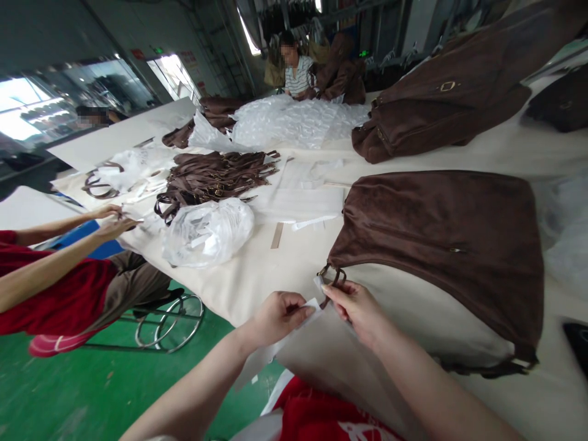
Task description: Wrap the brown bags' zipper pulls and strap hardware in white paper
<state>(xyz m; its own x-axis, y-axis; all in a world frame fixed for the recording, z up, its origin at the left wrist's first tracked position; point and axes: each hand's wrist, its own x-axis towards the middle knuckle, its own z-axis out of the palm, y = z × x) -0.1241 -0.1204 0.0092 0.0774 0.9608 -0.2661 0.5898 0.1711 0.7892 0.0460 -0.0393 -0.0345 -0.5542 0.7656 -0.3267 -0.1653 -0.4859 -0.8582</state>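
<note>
A strip (313, 304) was pinched by the left hand (279, 317), a strap (340, 276) by the right hand (356, 304); covering seemed partly done, partly left.

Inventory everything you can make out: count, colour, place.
Table: one, cream, centre
Shoulder bag: one, dark brown, flat on table's right
Other bags: several, mostly brown, table's far side
Straps: many, brown, piled left of centre
Plastic bag: one, translucent, in front of straps
Plastic wrapping: uncounted, translucent, elsewhere on table
Flat strip: one, tan, right of plastic bag
Sheets: several, white, mid-table
Slab: one, black, right edge
Stool: one, silver, lower left
Floor: one, green, lower left
Co-workers: at least three, one red-topped at left, others farther back
White strip: at least one, white, between hands
Own top: one, red, bottom centre
Left hand: one, bare, pinching white strip
Right hand: one, bare, at bag's strap
</note>
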